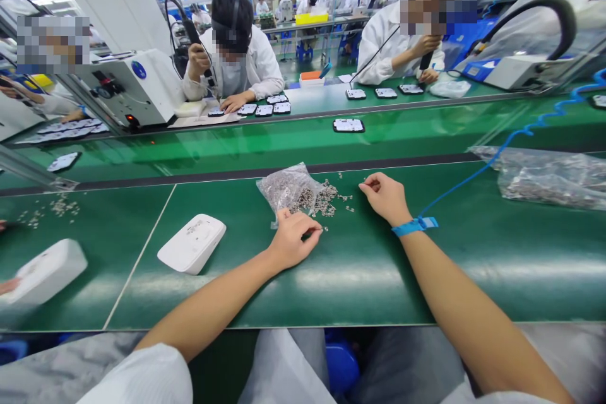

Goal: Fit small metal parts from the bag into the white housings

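My left hand (pixel 296 238) is closed in a pinch, with a small metal part (pixel 325 228) right at its fingertips. Its knuckles lie against the near side of a clear plastic bag (pixel 284 186). From the mouth of that bag a loose pile of small shiny metal parts (pixel 326 199) spills onto the green bench. To the right of the pile, my right hand (pixel 387 199) is also pinched shut; whatever lies between its fingertips is too small to make out. A blue wrist strap (pixel 415 226) circles my right wrist. Left of my left hand rests a white plastic housing (pixel 193 243).
A blue coiled cord (pixel 534 123) runs from the strap to the upper right. Another bag of metal parts (pixel 552 180) lies at right. Beyond the bench edge, a green conveyor (pixel 265 139) carries a black-rimmed panel (pixel 349 125). Co-workers sit opposite; a neighbour's hand (pixel 8 286) touches another housing (pixel 50 271).
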A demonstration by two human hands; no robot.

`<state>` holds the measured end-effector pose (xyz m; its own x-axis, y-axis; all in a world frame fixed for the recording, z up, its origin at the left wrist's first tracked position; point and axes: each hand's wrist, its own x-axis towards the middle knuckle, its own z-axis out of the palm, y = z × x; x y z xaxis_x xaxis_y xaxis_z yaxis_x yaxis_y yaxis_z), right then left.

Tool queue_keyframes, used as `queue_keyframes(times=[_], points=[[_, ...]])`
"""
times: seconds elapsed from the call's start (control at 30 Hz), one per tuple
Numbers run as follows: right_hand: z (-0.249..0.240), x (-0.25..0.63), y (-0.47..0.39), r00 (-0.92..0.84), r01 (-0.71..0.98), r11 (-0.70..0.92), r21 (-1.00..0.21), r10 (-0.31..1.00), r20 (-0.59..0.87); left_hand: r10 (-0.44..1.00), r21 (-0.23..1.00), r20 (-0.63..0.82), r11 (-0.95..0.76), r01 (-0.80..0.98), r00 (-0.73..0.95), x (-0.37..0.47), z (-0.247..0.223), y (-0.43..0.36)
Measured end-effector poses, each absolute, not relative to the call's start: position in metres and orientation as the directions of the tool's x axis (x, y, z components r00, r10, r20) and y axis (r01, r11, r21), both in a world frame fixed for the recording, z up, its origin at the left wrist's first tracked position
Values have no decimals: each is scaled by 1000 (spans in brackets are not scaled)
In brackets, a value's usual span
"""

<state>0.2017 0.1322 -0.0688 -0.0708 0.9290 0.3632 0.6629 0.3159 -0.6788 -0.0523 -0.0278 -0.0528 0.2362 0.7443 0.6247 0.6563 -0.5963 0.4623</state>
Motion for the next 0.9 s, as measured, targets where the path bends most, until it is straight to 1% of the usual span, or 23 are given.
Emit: queue_keyframes(times=[0.3,0.5,0.67,0.9], points=[[-73,204,135,-71,666,347,-660,910,407,782,478,585,-546,688,214,-54,-56,-26],[-73,205,136,-65,644,332,-689,921,383,762,442,610,-555,705,217,-53,-56,-26],[-75,205,138,-78,645,333,-688,924,374,739,428,639,-573,699,215,-53,-55,-27],[-81,208,142,-89,653,341,-676,921,379,775,442,593,-540,717,218,-53,-54,-27]])
